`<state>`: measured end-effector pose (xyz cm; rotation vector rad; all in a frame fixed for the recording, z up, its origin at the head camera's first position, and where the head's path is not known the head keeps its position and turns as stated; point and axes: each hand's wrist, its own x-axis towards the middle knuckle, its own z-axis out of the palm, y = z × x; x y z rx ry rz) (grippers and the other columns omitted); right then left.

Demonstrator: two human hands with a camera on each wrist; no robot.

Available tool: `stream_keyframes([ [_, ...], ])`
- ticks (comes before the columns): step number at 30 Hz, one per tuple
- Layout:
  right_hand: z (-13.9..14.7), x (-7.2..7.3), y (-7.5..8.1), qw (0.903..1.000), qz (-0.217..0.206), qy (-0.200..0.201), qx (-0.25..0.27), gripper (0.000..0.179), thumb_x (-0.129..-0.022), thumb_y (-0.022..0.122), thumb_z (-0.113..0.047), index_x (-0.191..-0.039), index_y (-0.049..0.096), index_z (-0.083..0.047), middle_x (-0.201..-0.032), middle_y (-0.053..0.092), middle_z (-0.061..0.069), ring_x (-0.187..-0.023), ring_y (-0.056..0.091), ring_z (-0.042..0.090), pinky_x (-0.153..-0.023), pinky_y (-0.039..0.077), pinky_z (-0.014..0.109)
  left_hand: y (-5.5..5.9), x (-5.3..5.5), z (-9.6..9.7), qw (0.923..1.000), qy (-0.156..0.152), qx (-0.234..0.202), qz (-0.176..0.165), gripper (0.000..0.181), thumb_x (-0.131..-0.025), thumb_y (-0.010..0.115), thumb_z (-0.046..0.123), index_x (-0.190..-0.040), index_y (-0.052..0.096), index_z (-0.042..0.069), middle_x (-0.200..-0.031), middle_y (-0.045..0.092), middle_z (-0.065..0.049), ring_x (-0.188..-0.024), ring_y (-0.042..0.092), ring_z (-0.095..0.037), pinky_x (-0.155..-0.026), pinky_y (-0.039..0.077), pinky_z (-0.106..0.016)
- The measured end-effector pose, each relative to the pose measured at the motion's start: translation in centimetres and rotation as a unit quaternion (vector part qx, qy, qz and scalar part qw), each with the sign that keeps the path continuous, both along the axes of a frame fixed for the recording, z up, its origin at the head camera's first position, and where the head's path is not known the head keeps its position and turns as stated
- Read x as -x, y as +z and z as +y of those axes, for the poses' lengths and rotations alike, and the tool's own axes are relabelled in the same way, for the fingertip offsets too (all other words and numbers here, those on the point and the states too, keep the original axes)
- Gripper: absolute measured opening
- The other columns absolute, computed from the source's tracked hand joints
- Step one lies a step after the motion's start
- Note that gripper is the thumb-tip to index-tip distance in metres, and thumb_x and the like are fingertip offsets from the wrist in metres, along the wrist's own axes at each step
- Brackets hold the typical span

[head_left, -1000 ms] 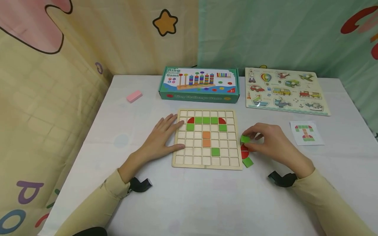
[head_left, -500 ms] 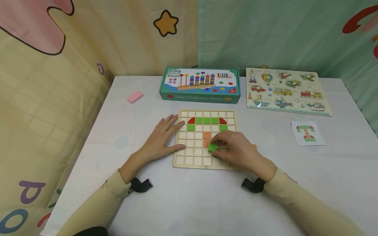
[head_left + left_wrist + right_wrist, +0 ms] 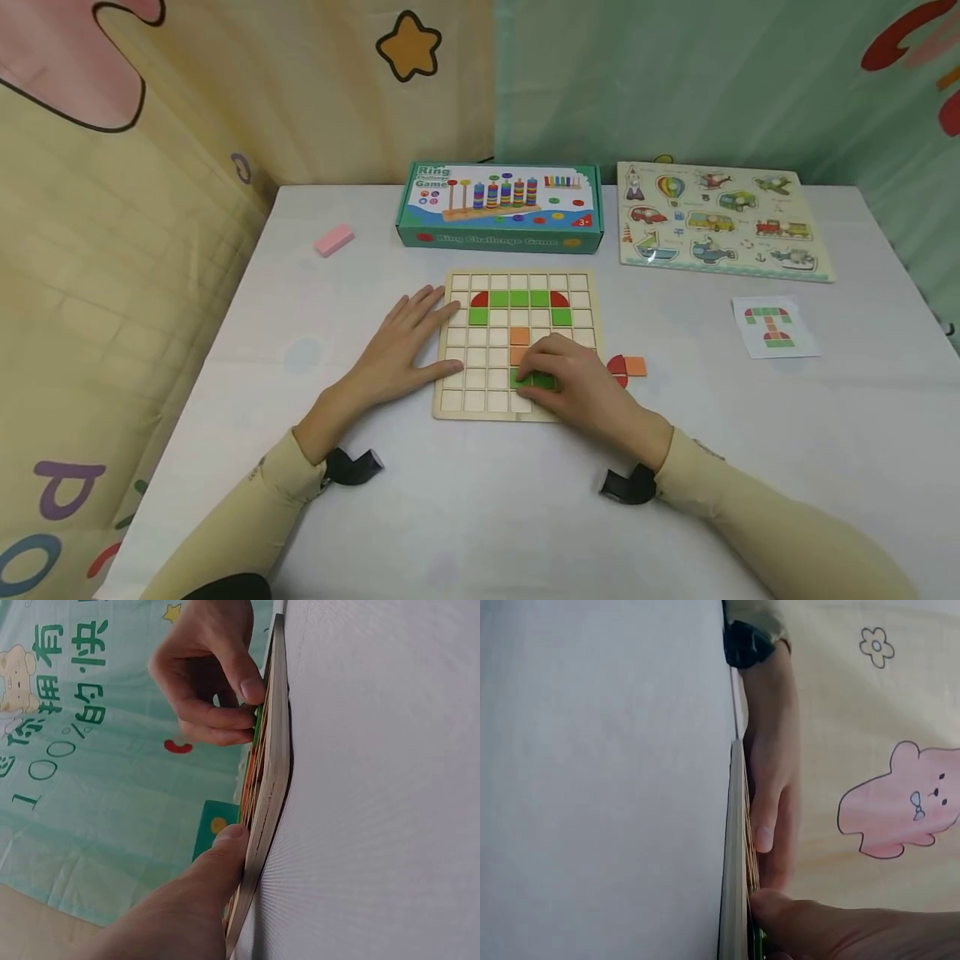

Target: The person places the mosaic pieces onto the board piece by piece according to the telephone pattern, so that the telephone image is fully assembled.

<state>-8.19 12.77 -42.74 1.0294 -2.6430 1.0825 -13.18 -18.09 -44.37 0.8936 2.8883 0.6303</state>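
Three loose pieces: orange tile (image 3: 636, 367), red quarters (image 3: 616, 366), off grid board (image 3: 475, 378)'s right edge, apparently remaining.
Green-red arch (image 3: 519, 298): laid.
Right hand (image 3: 576, 379): pinching green tile (image 3: 513, 379).
Left hand (image 3: 396, 350): spread, left edge.

A wooden grid board (image 3: 476, 357) lies flat, left hand (image 3: 395, 343) on its edge; right hand (image 3: 587, 382) pinches a green tile (image 3: 513, 377).

Wooden board (image 3: 279, 750): nearly edge-on, lying on the white surface (image 3: 382, 787).
My left hand (image 3: 176, 900): low, thumb resting at the board's edge.
My right hand (image 3: 214, 645): thumb and fingertips pinching a green piece (image 3: 258, 726) on the board.
Green box (image 3: 206, 838): partly showing behind my left thumb.
Curtain (image 3: 97, 832): pale green, printed with lettering (image 3: 49, 637), a bear (image 3: 16, 679), a yellow star (image 3: 172, 613).
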Motion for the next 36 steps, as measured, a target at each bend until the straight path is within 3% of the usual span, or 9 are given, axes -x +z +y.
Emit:
stream_keyframes([
  [14, -0.3, -0.3, -1.3, 0.9988, 0.021, -0.001, 0.044, 0.017, -0.086, 0.089, -0.014, -0.096, 0.075, -0.014, -0.104, 0.069, -0.004, -0.098, 0.063, 0.011, -0.086, 0.06, 0.031, 0.2, -0.2, -0.3, 1.0, -0.002, -0.001, 0.002, 0.087, -0.095, 0.07, 0.058, -0.166, 0.035, 0.02, -0.176, 0.022, -0.009, -0.165, 0.011, -0.029, -0.134, 0.007, -0.053],
  [21, 0.2, -0.6, -0.2, 0.9996, -0.024, -0.001, 0.012, 0.015, -0.089, 0.086, -0.015, -0.101, 0.077, -0.015, -0.108, 0.069, -0.005, -0.103, 0.064, 0.01, -0.091, 0.06, 0.033, 0.1, -0.3, -0.3, 1.0, -0.004, -0.005, 0.003, 0.087, -0.095, 0.07, 0.058, -0.165, 0.036, 0.02, -0.176, 0.023, -0.009, -0.165, 0.012, -0.03, -0.134, 0.008, -0.054],
  [26, 2.2, -0.7, 1.0, 0.9984, -0.055, -0.014, 0.0, 0.019, -0.088, 0.087, -0.014, -0.105, 0.079, -0.016, -0.111, 0.071, -0.008, -0.106, 0.066, 0.01, -0.092, 0.06, 0.035, 0.0, -0.3, -0.1, 0.9999, -0.006, -0.008, 0.005, 0.087, -0.095, 0.07, 0.059, -0.166, 0.036, 0.02, -0.176, 0.022, -0.008, -0.165, 0.012, -0.03, -0.134, 0.008, -0.054],
  [31, 5.0, -0.6, 1.4, 0.9981, -0.036, -0.048, -0.011, 0.027, -0.084, 0.091, -0.016, -0.108, 0.079, -0.014, -0.111, 0.073, -0.005, -0.094, 0.065, 0.012, -0.076, 0.058, 0.031, 0.1, -0.3, -0.2, 1.0, -0.004, 0.002, 0.008, 0.087, -0.095, 0.069, 0.059, -0.166, 0.035, 0.02, -0.176, 0.022, -0.009, -0.165, 0.012, -0.029, -0.134, 0.008, -0.053],
  [36, 7.9, -0.2, 1.6, 0.9953, -0.021, -0.082, -0.047, 0.034, -0.08, 0.094, -0.016, -0.11, 0.08, -0.013, -0.11, 0.075, -0.002, -0.091, 0.065, 0.013, -0.075, 0.057, 0.033, 0.3, -0.4, -0.3, 0.9999, -0.005, 0.001, 0.01, 0.087, -0.095, 0.07, 0.058, -0.165, 0.036, 0.019, -0.176, 0.023, -0.01, -0.165, 0.012, -0.031, -0.134, 0.009, -0.054],
])
